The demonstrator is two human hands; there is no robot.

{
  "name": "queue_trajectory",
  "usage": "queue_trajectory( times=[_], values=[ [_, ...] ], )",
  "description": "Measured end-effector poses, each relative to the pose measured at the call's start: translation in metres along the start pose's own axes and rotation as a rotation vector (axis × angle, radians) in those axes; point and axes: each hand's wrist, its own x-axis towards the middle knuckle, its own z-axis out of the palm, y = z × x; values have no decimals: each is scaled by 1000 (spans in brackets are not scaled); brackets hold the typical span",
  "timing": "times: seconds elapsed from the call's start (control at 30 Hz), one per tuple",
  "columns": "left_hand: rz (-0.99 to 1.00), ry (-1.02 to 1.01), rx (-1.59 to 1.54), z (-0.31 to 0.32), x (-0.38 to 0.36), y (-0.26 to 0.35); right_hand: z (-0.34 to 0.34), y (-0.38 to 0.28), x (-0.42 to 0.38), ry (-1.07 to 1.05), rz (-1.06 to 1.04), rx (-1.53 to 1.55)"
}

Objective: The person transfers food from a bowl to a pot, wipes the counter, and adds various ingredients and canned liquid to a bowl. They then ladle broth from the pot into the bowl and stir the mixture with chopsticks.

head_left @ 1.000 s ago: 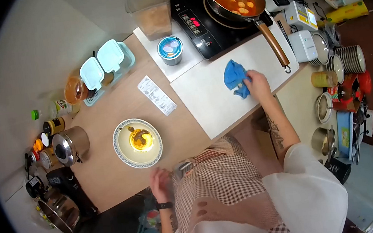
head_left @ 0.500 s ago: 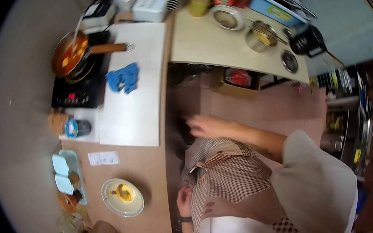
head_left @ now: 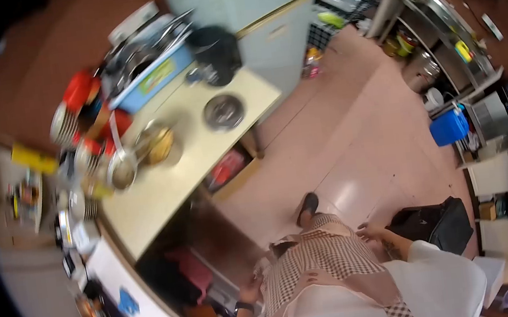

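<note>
My left hand (head_left: 249, 293), with a dark band on the wrist, hangs beside the checked apron (head_left: 317, 258). Its fingers look loosely extended and hold nothing that I can see, though they are somewhat blurred. On the other side of the apron, my right hand (head_left: 372, 232) hangs low over the floor with its fingers apart and nothing in them. A black bag (head_left: 433, 225) stands on the floor beyond the right forearm. One dark shoe (head_left: 308, 207) shows past the apron's hem.
A cream table (head_left: 164, 201) carries a pot (head_left: 160, 143), a round lid (head_left: 224, 112), a black jug (head_left: 214, 52) and a blue basket (head_left: 153, 82) of utensils. Behind it stands a pale fridge (head_left: 277, 35). Shelving and a blue bin (head_left: 450, 127) line the right side.
My view and body have turned right, away from the counter with the pan and bowl, towards the fridge and open floor. My right hand has swung from in front of the apron to its right side.
</note>
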Motion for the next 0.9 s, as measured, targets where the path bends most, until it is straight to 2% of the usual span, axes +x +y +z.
queue_trajectory(
  times=[0.07,0.1,0.13,0.2,0.27,0.3,0.37,0.47,0.5,0.63,0.67,0.83,0.87,0.9],
  values=[
    [-40,-64,281,28,78,57,-60,10,17,432,-276,-419],
    [-67,-93,420,41,110,80,-95,-20,-11,340,-232,-347],
    [-65,-160,475,57,144,120,-126,-29,-15,349,-261,-287],
    [171,-49,457,92,183,221,-186,-28,-12,371,-344,-258],
    [172,-91,276,124,233,286,-242,-40,3,393,-464,-302],
    [154,-138,177,138,260,310,-265,-49,9,395,-408,-171],
    [169,-201,269,163,296,380,-313,-74,20,390,-291,80],
    [210,-303,407,204,358,449,-365,-91,65,482,-357,65],
    [228,-333,449,218,380,471,-380,-104,69,444,-339,127],
    [238,-268,393,287,483,593,-428,-139,89,390,-307,236],
    [347,-200,432,308,520,615,-445,-147,86,383,-277,301],
    [461,-88,268,395,640,800,-564,-206,36,399,-174,876],
    [474,-40,250,407,646,854,-593,-217,36,423,-161,872],
    [394,35,77,427,680,877,-624,-219,55,537,-190,737]
  ],
)
